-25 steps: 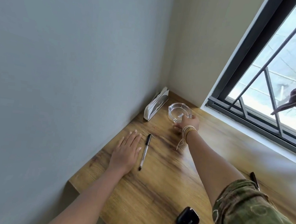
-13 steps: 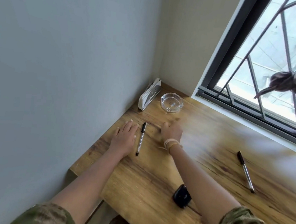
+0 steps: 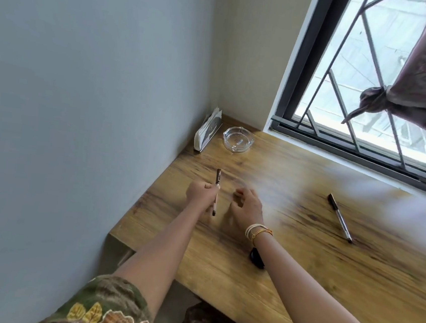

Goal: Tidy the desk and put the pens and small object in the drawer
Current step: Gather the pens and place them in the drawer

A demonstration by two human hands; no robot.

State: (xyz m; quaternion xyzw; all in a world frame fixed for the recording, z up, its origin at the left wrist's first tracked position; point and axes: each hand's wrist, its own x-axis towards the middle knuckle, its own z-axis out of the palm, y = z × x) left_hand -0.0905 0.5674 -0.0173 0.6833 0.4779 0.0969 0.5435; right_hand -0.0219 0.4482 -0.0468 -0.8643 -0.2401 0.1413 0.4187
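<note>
A: What sits furthest left on the wooden counter (image 3: 288,261)?
B: A white napkin holder with dark print (image 3: 208,132), leaning by the grey wall; just right of it, a round clear glass ashtray (image 3: 238,139), both in the far corner.

A: And the hands?
B: The left hand (image 3: 200,192) has its fingers curled into a fist round a slim black-and-white pen (image 3: 216,192), held above the wood with its dark cap pointing away; the right hand (image 3: 247,208), with pale and orange string bracelets (image 3: 257,231) on the wrist, hovers just beside it, fingers loosely bent and gripping nothing.

A: Anything else to put away?
B: A small black rounded object (image 3: 257,256) lies near the front edge, partly hidden by the right forearm; further right, well apart, a second pen with black cap and silver barrel (image 3: 339,217) lies flat; a barred window (image 3: 373,80) stands beyond, with brown knotted cloth (image 3: 425,78) on it.
</note>
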